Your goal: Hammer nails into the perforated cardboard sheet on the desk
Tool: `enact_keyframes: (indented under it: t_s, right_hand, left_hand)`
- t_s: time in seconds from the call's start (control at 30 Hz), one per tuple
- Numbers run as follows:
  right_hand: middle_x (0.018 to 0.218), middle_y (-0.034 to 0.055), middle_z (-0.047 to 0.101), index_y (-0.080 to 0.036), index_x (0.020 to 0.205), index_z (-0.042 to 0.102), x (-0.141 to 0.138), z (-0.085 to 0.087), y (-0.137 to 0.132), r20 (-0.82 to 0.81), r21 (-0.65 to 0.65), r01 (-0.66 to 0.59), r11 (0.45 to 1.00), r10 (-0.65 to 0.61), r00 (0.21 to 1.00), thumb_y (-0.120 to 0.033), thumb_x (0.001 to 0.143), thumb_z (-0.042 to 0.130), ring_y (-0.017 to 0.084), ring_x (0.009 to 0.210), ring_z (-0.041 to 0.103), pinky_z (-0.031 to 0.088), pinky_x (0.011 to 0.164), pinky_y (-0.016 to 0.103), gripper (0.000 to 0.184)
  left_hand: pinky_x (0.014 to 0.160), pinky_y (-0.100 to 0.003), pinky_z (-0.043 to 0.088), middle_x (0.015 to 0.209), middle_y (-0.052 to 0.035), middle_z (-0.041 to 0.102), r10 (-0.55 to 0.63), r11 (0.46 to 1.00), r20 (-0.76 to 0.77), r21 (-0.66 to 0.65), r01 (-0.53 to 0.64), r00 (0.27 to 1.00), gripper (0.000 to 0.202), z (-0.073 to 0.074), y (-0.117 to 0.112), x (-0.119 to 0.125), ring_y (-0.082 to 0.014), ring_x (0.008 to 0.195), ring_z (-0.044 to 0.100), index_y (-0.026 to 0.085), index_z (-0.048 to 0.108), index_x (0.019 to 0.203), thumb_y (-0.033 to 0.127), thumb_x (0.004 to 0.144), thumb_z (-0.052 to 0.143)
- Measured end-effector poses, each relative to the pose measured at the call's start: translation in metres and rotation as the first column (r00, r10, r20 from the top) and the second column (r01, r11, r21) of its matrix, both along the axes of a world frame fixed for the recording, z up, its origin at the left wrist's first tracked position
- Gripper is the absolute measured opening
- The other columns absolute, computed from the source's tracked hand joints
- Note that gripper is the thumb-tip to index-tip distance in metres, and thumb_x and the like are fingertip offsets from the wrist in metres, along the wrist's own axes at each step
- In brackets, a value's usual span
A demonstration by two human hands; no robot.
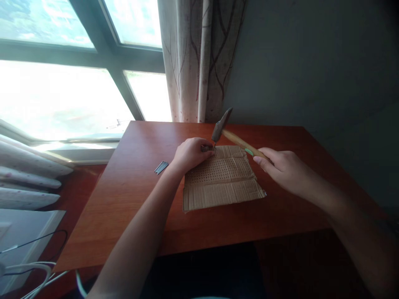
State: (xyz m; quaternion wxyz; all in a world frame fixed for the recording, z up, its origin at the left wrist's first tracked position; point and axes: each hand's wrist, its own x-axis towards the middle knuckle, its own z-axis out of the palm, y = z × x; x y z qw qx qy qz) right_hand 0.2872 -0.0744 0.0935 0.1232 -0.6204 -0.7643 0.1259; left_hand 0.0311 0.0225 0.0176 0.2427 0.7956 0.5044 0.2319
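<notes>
Head — right hand [285,170] grips hammer [232,135], left hand [190,154] nail [214,145]

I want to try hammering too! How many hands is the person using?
2. The left hand rests at the far edge of the cardboard, just under the hammer's head. The right hand grips the handle of the hammer. No other hands are in view.

A reddish wooden table [131,199] carries a perforated cardboard sheet [218,191] and loose nails [161,167].
</notes>
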Motion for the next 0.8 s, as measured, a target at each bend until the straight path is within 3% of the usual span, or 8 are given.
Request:
enact_keyframes:
  t_s: [0.23, 0.53, 0.63, 0.7, 0.8]
  right_hand:
    - [0.063, -0.0014, 0.056, -0.024, 0.075, 0.045, 0.001, -0.004, 0.001, 0.042, -0.042, -0.001, 0.999, 0.003, 0.999, -0.037, 0.101, 0.045, 0.015, 0.057, 0.052, 0.031, 0.057, 0.030, 0.029]
    - [0.061, -0.0019, 0.055, -0.023, 0.075, 0.049, 0.003, -0.005, -0.001, -0.025, -0.032, -0.009, 0.999, 0.008, 1.000, -0.037, 0.100, 0.047, 0.014, 0.055, 0.051, 0.032, 0.055, 0.030, 0.029]
    - [0.061, -0.0024, 0.054, -0.023, 0.078, 0.053, 0.008, -0.012, -0.006, -0.154, 0.016, 0.017, 1.000, -0.015, 0.988, -0.041, 0.100, 0.049, 0.013, 0.053, 0.049, 0.033, 0.054, 0.029, 0.029]
    - [0.063, -0.0030, 0.053, -0.023, 0.084, 0.056, 0.011, -0.022, -0.010, -0.332, 0.062, 0.080, 0.995, -0.055, 0.942, -0.046, 0.099, 0.051, 0.012, 0.051, 0.048, 0.036, 0.052, 0.029, 0.028]
    - [0.066, -0.0039, 0.052, -0.024, 0.092, 0.057, 0.011, -0.039, -0.010, -0.666, 0.168, 0.210, 0.963, -0.046, 0.745, -0.048, 0.097, 0.056, 0.012, 0.051, 0.048, 0.040, 0.050, 0.028, 0.025]
  left_hand:
    - [0.083, -0.038, 0.052, 0.108, -0.0033, 0.078, 0.014, 1.000, -0.020, -0.017, -0.014, 1.000, 0.030, 0.002, 0.000, 0.000, -0.0262, 0.100, 0.070, 0.028, 0.078, 0.108, 0.040, 0.082, 0.071]
    - [0.082, -0.038, 0.053, 0.107, -0.0030, 0.078, 0.010, 1.000, -0.014, -0.015, -0.010, 1.000, 0.030, 0.000, 0.000, 0.000, -0.0260, 0.099, 0.070, 0.028, 0.078, 0.107, 0.042, 0.082, 0.071]
    - [0.083, -0.038, 0.053, 0.109, -0.0031, 0.078, 0.000, 1.000, 0.002, -0.012, 0.000, 1.000, 0.028, 0.001, 0.000, 0.000, -0.0265, 0.101, 0.070, 0.028, 0.078, 0.105, 0.042, 0.082, 0.071]
    - [0.084, -0.039, 0.054, 0.110, -0.0033, 0.078, 0.003, 1.000, 0.004, -0.015, -0.003, 1.000, 0.027, 0.001, 0.000, 0.000, -0.0270, 0.102, 0.070, 0.028, 0.078, 0.104, 0.042, 0.082, 0.071]
    - [0.086, -0.039, 0.054, 0.112, -0.0031, 0.077, 0.009, 1.000, 0.007, -0.024, -0.009, 1.000, 0.027, 0.002, -0.001, 0.001, -0.0271, 0.105, 0.070, 0.028, 0.078, 0.104, 0.041, 0.082, 0.072]
